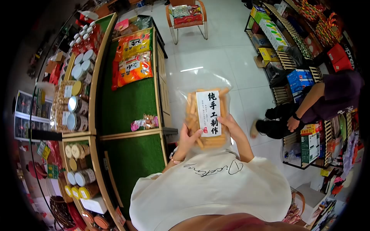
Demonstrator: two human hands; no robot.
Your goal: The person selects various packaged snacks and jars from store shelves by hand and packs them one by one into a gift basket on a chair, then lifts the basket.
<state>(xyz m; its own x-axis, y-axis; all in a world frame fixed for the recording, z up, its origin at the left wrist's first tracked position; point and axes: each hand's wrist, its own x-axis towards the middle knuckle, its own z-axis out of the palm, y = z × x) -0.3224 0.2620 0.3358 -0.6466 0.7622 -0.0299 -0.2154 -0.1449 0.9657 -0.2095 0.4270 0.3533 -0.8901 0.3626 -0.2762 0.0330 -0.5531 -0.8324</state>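
Note:
A clear plastic bag [191, 107] full of orange-tan sticks, with a white label bearing black characters, is held upright before my body. My left hand [188, 139] grips its lower left side, the thumb on the front. On the lower right side my right hand [234, 131] holds the same bag, its thumb at the label's edge. The other fingers of both hands are mostly hidden behind the bag.
On the left, a green-lined display stand [133, 98] holds orange packets [135, 69] and a small pink packet [144, 122]. Jars [78, 104] line shelves farther left. A chair [186, 26] stands ahead. Another person [308, 102] is at the right, beside stocked racks.

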